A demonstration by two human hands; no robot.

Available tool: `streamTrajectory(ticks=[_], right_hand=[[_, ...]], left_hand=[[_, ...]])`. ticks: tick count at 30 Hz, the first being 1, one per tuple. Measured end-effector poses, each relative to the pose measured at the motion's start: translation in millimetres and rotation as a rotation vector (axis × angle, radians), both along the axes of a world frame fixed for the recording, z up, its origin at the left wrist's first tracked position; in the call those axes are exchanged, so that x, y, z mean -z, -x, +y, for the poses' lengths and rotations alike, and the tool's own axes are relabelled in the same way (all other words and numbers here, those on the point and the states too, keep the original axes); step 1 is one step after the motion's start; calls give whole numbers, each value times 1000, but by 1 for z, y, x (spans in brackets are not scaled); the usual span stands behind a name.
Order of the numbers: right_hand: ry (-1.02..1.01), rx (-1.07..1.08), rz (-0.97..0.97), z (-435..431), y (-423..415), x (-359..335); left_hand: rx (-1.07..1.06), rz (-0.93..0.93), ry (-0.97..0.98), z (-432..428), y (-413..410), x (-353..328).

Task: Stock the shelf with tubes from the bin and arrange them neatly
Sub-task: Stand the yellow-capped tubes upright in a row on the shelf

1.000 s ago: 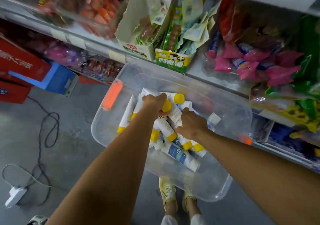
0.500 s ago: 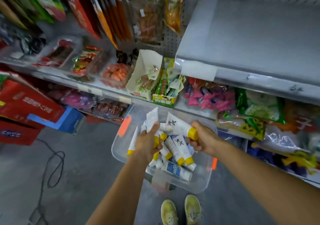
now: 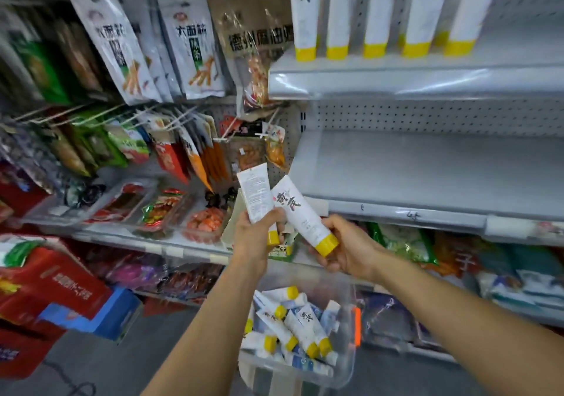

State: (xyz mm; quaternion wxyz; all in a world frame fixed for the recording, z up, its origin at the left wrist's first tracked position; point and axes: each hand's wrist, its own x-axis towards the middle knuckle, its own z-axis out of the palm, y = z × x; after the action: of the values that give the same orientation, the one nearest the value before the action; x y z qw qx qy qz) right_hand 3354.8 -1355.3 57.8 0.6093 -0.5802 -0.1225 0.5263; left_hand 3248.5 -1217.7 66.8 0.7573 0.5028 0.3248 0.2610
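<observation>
Tubes in both grips, one apiece. Left grip (image 3: 254,238) curled round a white tube (image 3: 254,192) just above its yellow cap, crimped end at 12 o'clock, small print facing out. Right grip (image 3: 348,249) wrapped round the capped end of a second tube (image 3: 297,209), tilted toward 11 o'clock, overlapping the first's edge. At 2 o'clock, bare grey shelf (image 3: 412,167). At 12 to 1 o'clock, row of standing tubes (image 3: 375,14) on the upper shelf (image 3: 396,81). At 6 o'clock, clear bin (image 3: 346,371) with loose tubes (image 3: 300,324) heaped inside. At 10 o'clock, hanging snack bags (image 3: 189,51).
</observation>
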Motion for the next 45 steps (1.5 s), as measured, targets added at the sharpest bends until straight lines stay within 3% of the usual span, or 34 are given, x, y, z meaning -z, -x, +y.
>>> streamTrajectory(ticks=[6,8,16,28,39,45], right_hand=[[32,8,-613,-20,3,-62],[-7,12,-739,-31,-3,-81],[-112,248,-824,-86,-56,-156],[-221,671,-856,-155,-160,-241],[162,572,-1158,-148,-275,-251],[195,561,-1222,-130,-308,-246]], left_hand=[[37,-54,-162,-8,-21,-64],[51,-93,-216,-18,-30,-83],[131,-232,-387,-67,-81,-149],[211,-201,-487,-131,-168,-204],[134,-187,-645,-153,-219,-218],[90,-143,-714,-150,-240,-222]])
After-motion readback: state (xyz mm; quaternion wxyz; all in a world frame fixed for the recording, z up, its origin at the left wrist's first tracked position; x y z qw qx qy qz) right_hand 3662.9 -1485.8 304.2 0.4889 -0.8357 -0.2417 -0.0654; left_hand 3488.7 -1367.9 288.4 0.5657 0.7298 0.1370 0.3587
